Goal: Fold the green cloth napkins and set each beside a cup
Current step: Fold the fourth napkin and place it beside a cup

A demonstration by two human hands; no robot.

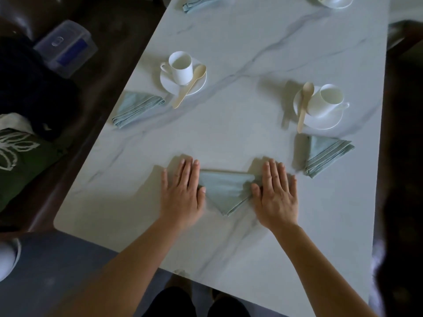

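Left grip [182, 191] and right grip [277, 195], released, palms flat on ends of the green napkin [225, 191].

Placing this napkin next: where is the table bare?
Bare white marble table lies between the left white cup and right white cup, and near the edge below the left hand and right hand. Crowded: the folded green napkin beside the right saucer's wooden spoon.

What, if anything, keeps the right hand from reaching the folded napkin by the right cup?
Likely nothing, so yes: the right hand presses flat on the middle napkin, and only bare table lies between it and the folded napkin.
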